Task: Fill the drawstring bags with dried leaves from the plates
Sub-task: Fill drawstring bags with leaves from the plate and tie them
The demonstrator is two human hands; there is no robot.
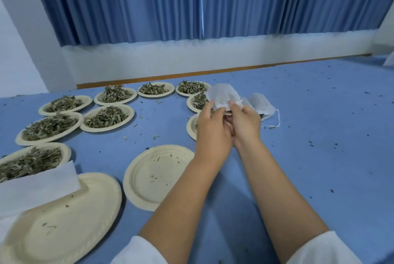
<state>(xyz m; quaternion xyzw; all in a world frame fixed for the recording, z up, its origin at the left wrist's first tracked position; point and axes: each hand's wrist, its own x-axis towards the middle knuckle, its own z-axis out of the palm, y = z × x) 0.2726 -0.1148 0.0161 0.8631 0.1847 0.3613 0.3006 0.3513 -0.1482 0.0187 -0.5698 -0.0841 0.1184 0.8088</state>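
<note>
Plainly the job is only partly done. The left hand (pixel 211 124) and the right hand (pixel 245 123) are held close together above the far side of the counter (pixel 319 146). Their fingers (pixel 210 107) curl in to pinch the lower edge of a white drawstring bag (pixel 223 94), which stands puffed up above them. Whether its mouth is open, and how much it holds, cannot be told from here. Just to its right a second bag (pixel 261 104) lies on the counter, bulging, with dark leaf at its lower edge and its string (pixel 278 117) trailing loose, so it looks filled though perhaps not drawn tight. The two plates nearest the person, the middle plate (pixel 133 178) and the near-left plate (pixel 102 210), carry only crumbs, which suggests their leaves have gone into bags. A hidden plate (pixel 190 127) sits directly under the hands, too covered to judge. At least seven more plates spread across the left and far side, such as the heaped plate (pixel 20 139), each piled with dried leaves (pixel 49 127). By that count most of the filling is left. A white folded sheet (pixel 38 182) lies over the near-left plate's edge; it may be spare bags, but that is unclear.
</note>
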